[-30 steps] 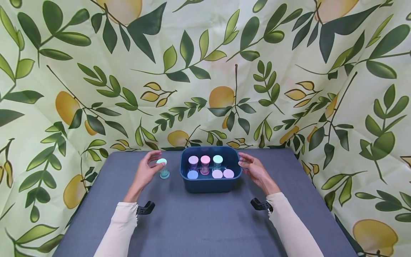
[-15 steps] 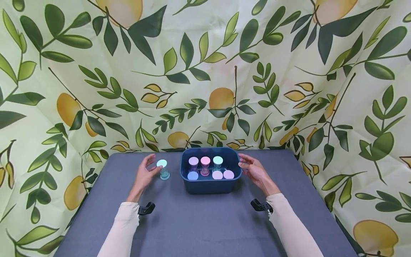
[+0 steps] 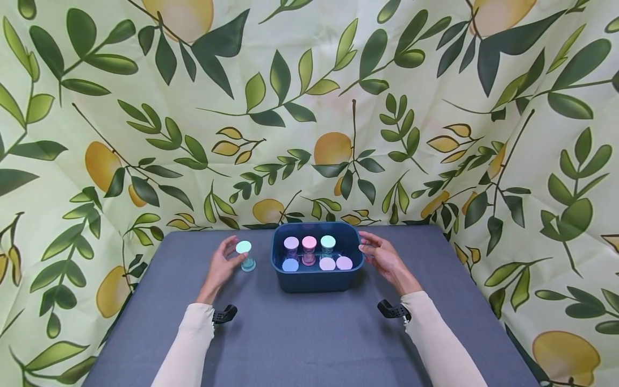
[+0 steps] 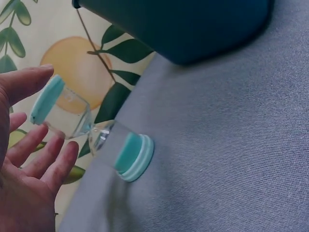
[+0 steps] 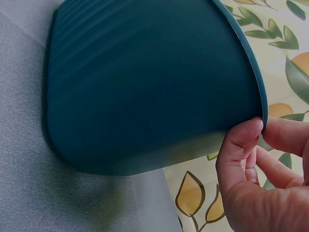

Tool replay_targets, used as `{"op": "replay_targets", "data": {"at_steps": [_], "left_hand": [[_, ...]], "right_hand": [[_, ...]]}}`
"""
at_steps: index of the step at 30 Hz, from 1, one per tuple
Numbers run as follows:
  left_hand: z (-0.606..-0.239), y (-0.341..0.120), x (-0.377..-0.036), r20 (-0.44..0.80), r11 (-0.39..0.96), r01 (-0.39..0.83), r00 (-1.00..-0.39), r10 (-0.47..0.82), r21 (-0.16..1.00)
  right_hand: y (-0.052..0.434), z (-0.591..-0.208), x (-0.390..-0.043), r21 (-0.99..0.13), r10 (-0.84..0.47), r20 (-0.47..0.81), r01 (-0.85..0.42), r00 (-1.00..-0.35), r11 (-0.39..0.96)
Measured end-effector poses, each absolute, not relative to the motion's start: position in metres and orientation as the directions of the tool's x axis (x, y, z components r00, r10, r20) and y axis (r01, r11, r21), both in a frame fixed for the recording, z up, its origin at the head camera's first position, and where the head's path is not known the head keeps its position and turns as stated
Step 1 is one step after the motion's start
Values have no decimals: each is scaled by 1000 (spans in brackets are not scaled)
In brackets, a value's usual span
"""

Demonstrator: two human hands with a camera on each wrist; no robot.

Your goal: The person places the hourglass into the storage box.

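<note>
At nine o'clock of the bin (image 3: 316,277), the left hand (image 3: 220,266) has drawn back a little from the sand timer (image 3: 245,255) — fingers spread, no longer wrapping it, so the timer stands freed on the table (image 3: 309,333). Its caps are mint, its glass clear. The right hand (image 3: 382,258) pinches the bin's three o'clock rim.
</note>
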State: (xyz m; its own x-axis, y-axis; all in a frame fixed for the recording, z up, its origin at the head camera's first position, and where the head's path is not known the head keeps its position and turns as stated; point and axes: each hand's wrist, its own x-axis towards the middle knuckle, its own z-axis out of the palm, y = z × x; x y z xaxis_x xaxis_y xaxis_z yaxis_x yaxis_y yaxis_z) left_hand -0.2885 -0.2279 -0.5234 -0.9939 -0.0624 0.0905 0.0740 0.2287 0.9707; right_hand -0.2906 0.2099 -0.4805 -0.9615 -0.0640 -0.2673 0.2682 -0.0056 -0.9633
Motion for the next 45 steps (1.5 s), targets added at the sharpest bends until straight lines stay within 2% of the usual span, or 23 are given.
{"op": "replay_targets", "data": {"at_steps": [27,45], "left_hand": [[-528,-221,-284,63,329,22,-992,-112,944],[-482,-216,-270,126,295,99,-989,-73,950]], "right_hand": [[210,-483,-290,-966,-67,-257,258,-964,-13],[211,-483,-292,-964,-57,-266,266,-962,7]]}}
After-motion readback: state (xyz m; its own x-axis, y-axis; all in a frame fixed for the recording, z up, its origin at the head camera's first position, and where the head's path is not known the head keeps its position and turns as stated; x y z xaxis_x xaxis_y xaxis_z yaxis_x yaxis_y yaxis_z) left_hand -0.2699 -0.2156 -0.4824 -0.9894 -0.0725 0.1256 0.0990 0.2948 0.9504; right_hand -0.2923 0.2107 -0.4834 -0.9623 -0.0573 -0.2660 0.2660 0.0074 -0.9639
